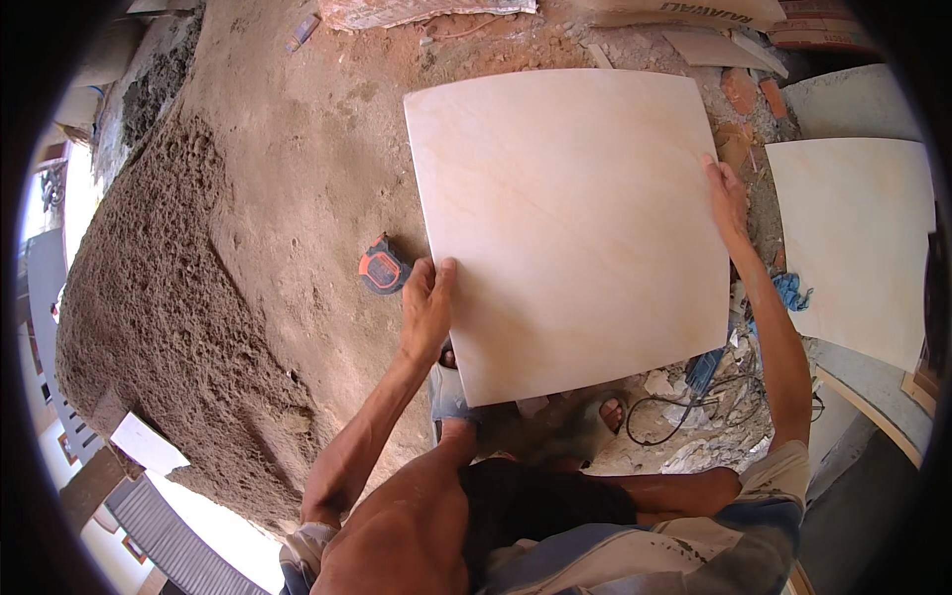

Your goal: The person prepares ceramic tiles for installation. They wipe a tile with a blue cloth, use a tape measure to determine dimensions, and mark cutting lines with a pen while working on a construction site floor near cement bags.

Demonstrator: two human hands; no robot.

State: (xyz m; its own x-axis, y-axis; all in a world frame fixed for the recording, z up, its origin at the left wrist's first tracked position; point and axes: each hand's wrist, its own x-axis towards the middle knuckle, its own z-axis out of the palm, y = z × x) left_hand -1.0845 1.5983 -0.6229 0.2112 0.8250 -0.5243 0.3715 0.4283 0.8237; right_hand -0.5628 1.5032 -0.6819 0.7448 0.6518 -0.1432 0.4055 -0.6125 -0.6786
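Observation:
Between my two hands is a large square cream tile (575,228) with faint veining, its broad face toward me. My left hand (428,307) grips the left edge low down, thumb on the face and fingers partly behind. On the opposite side, my right hand (729,198) clasps the right edge higher up; the tile hides some of its fingers. A black and orange tape measure (384,268) lies on the ground just left of my left hand. My feet show partly below the tile's lower edge.
A heap of damp sand or mortar (188,317) spreads at the left. Another cream tile (853,248) stands at the right, near a blue rag (790,293). A blue corded tool (704,369) lies among rubble by my foot. Sacks (684,12) lie at the far side.

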